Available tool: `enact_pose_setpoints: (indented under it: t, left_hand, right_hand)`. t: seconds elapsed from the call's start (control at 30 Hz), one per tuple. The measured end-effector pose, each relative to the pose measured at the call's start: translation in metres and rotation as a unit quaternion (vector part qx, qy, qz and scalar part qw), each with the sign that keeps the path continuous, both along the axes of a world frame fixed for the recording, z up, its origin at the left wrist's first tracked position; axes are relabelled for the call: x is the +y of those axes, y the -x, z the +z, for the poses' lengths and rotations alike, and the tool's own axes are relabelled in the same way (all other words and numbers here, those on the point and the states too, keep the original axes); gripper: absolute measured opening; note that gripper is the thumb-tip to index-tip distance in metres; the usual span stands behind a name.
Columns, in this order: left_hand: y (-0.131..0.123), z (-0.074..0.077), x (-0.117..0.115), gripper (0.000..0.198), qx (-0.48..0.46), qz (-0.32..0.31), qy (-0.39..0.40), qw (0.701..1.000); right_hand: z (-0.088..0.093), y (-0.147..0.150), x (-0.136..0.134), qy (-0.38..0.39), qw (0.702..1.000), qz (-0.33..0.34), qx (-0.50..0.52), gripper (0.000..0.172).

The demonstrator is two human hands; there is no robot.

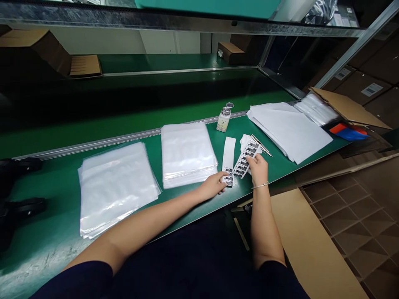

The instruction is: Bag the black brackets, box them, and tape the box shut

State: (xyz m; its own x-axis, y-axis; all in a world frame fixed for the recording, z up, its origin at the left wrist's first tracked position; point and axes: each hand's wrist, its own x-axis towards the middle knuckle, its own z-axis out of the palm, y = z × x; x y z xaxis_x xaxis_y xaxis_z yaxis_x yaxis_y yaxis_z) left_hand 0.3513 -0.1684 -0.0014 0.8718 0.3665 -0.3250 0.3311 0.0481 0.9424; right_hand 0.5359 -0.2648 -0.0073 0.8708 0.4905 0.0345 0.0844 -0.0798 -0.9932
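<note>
My left hand point(214, 185) rests on the green table point(62, 182), its fingertips pressing the near end of a white label strip point(229, 160) that still carries a few barcode labels. My right hand point(258, 168) is closed on a second strip of barcode labels point(245, 160), holding it just above the table. Metal tweezers point(262, 145) lie right behind that strip. A stack of clear plastic bags point(187, 153) sits just left of my left hand.
A larger pile of plastic bags point(116, 187) lies at the left. A small capped bottle point(223, 118) stands behind the strips. White sheets point(289, 128) and a cardboard flap point(349, 108) are at the right. Cardboard point(311, 245) lies on the tiled floor below.
</note>
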Motion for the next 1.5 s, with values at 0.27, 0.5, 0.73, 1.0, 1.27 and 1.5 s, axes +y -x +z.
enact_pose_setpoints:
  t: [0.27,0.5,0.73,1.0,1.27,1.5]
  left_hand:
    - [0.024,0.019,0.005,0.033,-0.031,-0.179,-0.479,0.859]
    - [0.028,-0.017,-0.009,0.051,-0.034,-0.262,-0.617,0.741]
    - [0.033,-0.022,-0.013,0.047,-0.055,-0.235,-0.658,0.713]
    - [0.034,-0.020,-0.012,0.047,-0.060,-0.243,-0.652,0.716]
    - [0.033,-0.018,-0.011,0.047,-0.052,-0.249,-0.639,0.726]
    - [0.034,-0.020,-0.010,0.048,-0.055,-0.247,-0.636,0.729]
  right_hand:
    - [-0.009,-0.018,0.032,-0.008,0.997,0.059,0.054,0.045]
    - [-0.005,-0.022,0.038,-0.005,0.995,0.082,0.060,0.044]
    - [-0.007,-0.013,0.071,0.032,0.986,0.152,0.055,0.039]
    - [-0.022,-0.009,0.091,0.102,0.979,0.176,-0.014,0.025]
    - [-0.021,-0.002,0.091,0.163,0.972,0.128,-0.110,0.024]
    - [-0.005,-0.002,0.073,0.187,0.957,0.125,-0.183,0.040]
